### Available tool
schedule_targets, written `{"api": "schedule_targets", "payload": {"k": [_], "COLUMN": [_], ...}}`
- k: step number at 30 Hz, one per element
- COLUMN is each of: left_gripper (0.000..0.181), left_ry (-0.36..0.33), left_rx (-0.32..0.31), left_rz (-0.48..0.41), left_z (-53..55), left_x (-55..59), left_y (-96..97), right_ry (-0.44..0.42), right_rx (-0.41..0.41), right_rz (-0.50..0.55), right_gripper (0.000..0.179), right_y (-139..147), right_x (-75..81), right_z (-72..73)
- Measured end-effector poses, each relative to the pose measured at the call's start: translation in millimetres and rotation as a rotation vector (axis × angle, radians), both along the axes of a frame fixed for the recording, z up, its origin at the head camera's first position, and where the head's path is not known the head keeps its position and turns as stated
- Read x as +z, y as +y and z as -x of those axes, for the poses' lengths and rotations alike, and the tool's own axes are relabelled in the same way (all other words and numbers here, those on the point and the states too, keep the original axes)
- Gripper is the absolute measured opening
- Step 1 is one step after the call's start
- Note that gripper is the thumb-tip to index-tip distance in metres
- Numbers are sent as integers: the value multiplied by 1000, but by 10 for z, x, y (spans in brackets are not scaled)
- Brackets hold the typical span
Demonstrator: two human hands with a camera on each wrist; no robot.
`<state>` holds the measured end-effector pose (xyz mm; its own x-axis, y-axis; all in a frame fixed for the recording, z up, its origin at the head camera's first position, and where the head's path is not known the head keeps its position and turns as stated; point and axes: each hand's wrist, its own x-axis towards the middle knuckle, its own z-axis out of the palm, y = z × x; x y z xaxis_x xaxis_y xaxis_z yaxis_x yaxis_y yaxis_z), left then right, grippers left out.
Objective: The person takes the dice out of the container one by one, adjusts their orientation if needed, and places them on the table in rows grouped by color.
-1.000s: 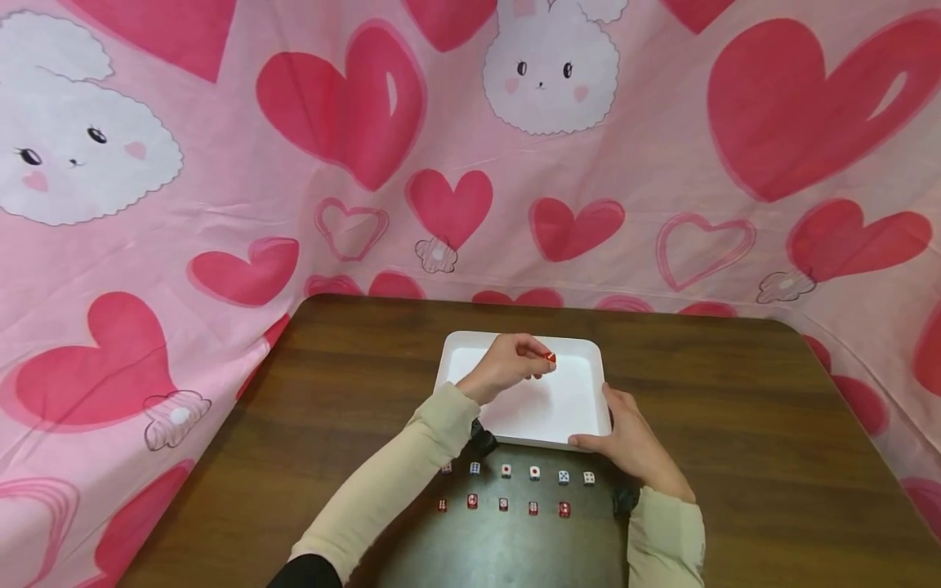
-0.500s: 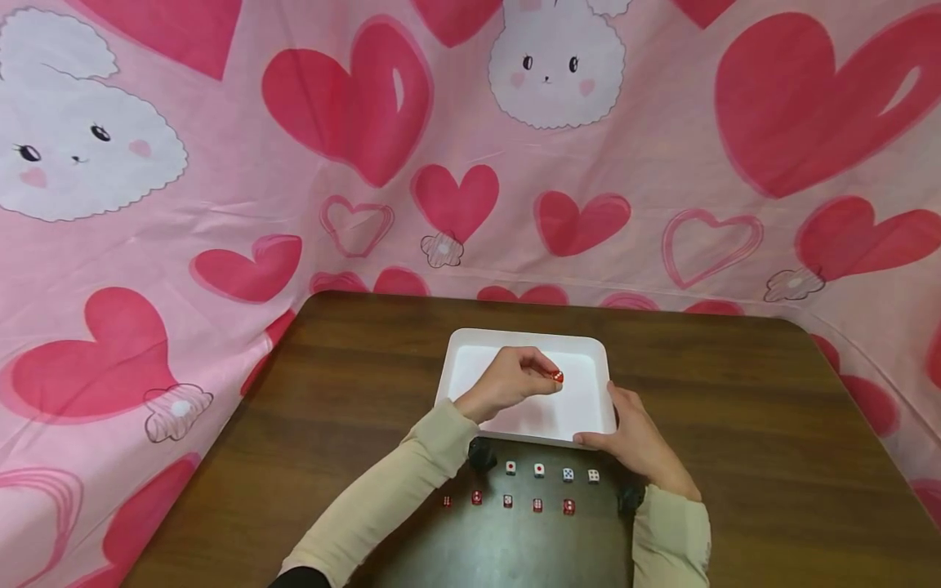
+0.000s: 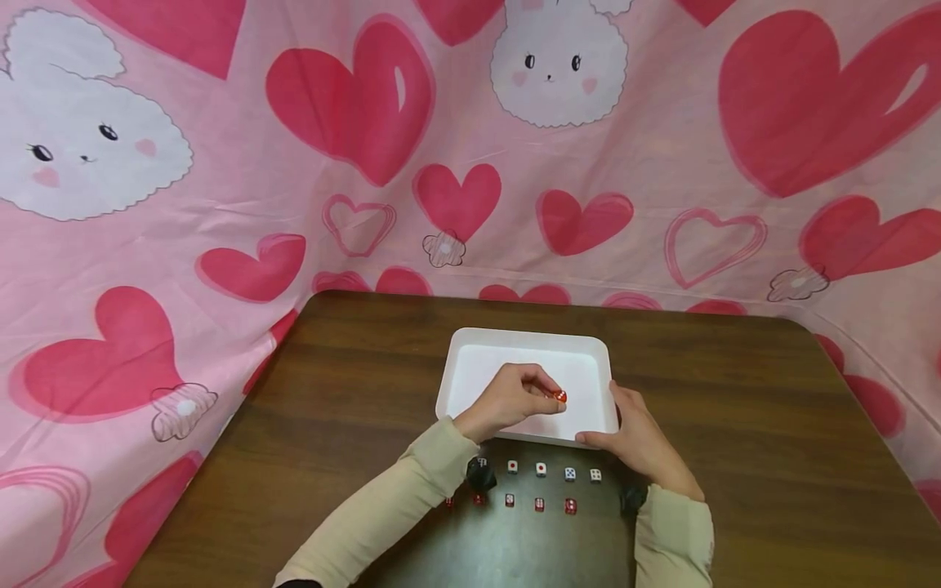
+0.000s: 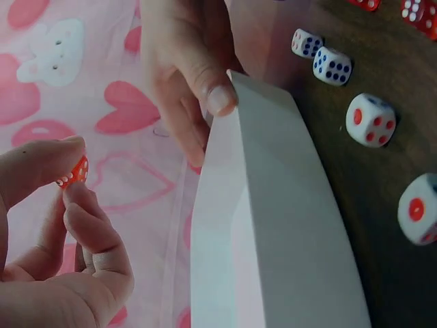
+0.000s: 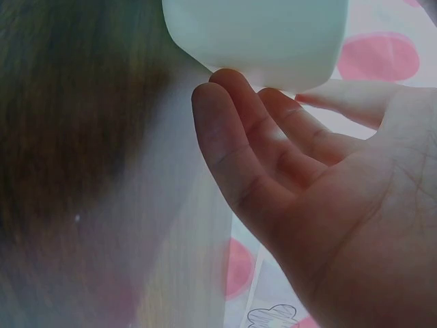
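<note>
Thumb and fingertips of my left hand (image 3: 510,402) pinch a red die (image 3: 561,396) with white pips, held above the inside of a white tray (image 3: 529,336). The left wrist view shows this die (image 4: 74,173) between the thumb and fingertips. My right hand (image 3: 643,441) holds the tray's near right corner, its thumb at the near wall and its fingers along the right side. In the right wrist view the fingers (image 5: 225,130) touch the outside of the tray (image 5: 259,41). The left hand hides part of the tray floor.
In front of the tray lie two rows of dice: white dice (image 3: 541,469) nearer the tray, red dice (image 3: 540,505) behind them toward me. The left wrist camera (image 3: 481,475) covers some. A heart-print cloth (image 3: 581,220) hangs behind the wooden table (image 3: 353,367).
My left hand has moved nearer me and slightly right over the tray, still pinching the red die. The right hand keeps its hold on the tray corner.
</note>
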<state>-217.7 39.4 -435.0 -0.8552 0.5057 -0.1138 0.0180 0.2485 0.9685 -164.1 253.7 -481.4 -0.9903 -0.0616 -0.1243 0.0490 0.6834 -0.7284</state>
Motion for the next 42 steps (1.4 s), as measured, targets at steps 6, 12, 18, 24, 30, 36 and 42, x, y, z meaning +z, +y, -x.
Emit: {"api": "schedule_targets", "payload": {"k": [6,12,18,24,30,36,42], "left_gripper": [11,9,7,9,10,9,11], "left_ry": [37,124,152,120,151,201,266], "left_rx": [-21,-46,-48,-59,-82,-128,-156], "left_rz": [4,70,144,170,233,267,323], "left_z": [-81,-169,-282,-394,-496,-579,-645], "left_x": [-27,-62,-80,-98,-121,-187,-246], "left_y": [5,20,60,117,172,212,254], "right_ry": [9,22,82,105,98,69,57], "right_rx": [3,9,25,32,24,19,13], "right_rz": [5,8,19,21,12,1,-8], "right_gripper": [108,107,98,95,97,100,104], "right_y": [14,36,58,81,90,114,127], "right_x": [4,5,8,19,23,37,23], "right_z": [-5,-7,-10,-8,-1,-19,-31]}}
